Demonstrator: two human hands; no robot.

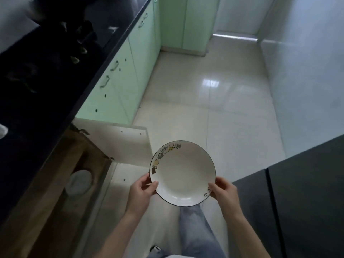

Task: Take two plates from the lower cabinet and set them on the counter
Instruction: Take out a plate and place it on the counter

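Note:
A white plate [183,174] with a dark rim and small drawings along its edge is held level above the floor. My left hand [142,191] grips its left edge and my right hand [224,191] grips its right edge. To the left, the lower cabinet [61,175] stands with its door [119,144] swung out. Inside it lies another pale round plate or dish [79,182], dim and partly shadowed. The black counter [46,86] runs above the cabinet along the left side.
Dark, blurred items [80,43] sit on the counter at the upper left. Green cabinet fronts [121,79] line the left wall. A dark appliance [297,202] stands at the right. Glossy floor tiles [214,108] stretch ahead. My jeans leg [197,229] is below the plate.

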